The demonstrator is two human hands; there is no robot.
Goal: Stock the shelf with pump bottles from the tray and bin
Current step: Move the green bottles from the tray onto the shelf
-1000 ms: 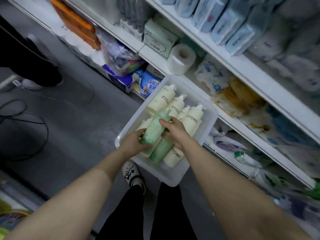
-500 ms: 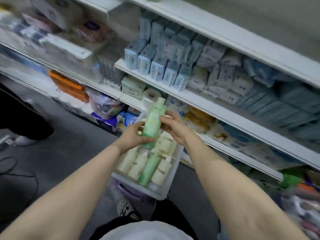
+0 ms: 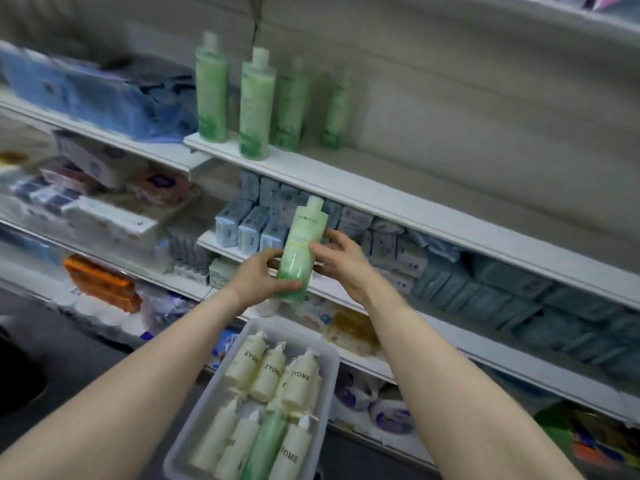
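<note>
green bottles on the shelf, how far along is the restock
Done: four green bottles already stand upright on the upper shelf. In hand: a fifth green bottle, upright, gripped low by the left hand and at its side by the right hand, below that shelf. Left: the tray holds about seven cream ZYOME pump bottles and one green bottle, lying down.

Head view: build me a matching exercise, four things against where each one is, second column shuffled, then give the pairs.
Things:
1. held green bottle
2. four green bottles
3. cream pump bottles
4. orange packs

Places:
A. lying in the clear tray
B. on a low shelf at the far left
C. gripped between the left hand and the right hand
D. standing upright on the upper shelf

Pairs: 1-C, 2-D, 3-A, 4-B
</note>
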